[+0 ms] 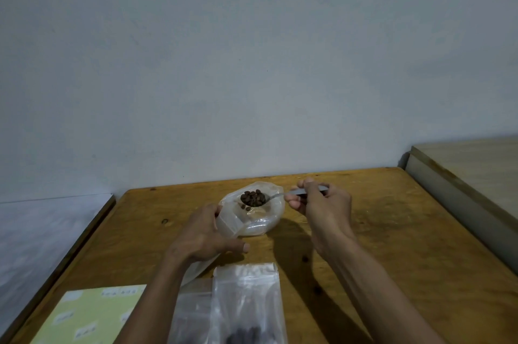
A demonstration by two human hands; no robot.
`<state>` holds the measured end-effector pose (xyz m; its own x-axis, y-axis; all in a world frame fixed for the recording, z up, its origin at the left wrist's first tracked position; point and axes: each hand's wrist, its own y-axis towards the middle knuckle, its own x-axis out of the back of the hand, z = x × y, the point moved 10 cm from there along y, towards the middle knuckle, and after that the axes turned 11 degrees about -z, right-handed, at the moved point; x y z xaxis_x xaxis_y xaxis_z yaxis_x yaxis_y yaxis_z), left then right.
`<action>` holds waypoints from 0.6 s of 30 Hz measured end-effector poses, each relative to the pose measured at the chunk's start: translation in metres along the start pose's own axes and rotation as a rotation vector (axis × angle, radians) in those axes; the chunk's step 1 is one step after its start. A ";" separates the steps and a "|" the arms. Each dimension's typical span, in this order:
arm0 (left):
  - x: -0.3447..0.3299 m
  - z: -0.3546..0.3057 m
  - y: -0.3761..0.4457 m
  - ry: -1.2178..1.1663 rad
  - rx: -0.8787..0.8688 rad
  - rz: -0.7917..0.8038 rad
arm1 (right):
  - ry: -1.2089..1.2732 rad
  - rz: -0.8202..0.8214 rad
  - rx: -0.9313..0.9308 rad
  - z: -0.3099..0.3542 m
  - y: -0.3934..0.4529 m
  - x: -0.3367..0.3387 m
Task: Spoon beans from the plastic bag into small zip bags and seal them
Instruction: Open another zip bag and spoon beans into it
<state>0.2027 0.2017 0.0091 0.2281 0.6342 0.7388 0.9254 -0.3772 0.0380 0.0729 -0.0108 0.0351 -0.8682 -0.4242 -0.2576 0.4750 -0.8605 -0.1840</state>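
a spoon [276, 195] heaped with beans [252, 199] is pinched by the right hand [322, 203] above the plastic bag [266, 220]; a small zip bag [228, 224], just left of the plastic bag, is gripped by the left hand [201, 237].

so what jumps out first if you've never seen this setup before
The spoon heaped with dark beans draws the eye, held by the right hand above the plastic bag at the far middle of the wooden table. The left hand grips a small zip bag beside it. Nearer the camera lie clear zip bags and a pale green sheet.
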 end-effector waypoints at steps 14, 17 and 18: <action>0.000 -0.001 0.002 -0.073 0.018 0.008 | -0.399 0.063 0.541 -0.003 -0.026 -0.012; 0.004 -0.009 0.002 -0.113 -0.025 0.011 | -0.395 -0.051 0.429 -0.024 -0.018 -0.004; 0.006 -0.013 0.003 -0.118 -0.052 0.012 | -0.384 -0.105 0.377 -0.031 -0.014 0.000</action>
<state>0.2031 0.1953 0.0226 0.2762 0.7033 0.6550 0.9059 -0.4181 0.0670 0.0703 0.0099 0.0085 -0.9316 -0.3425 0.1221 0.3602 -0.9152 0.1807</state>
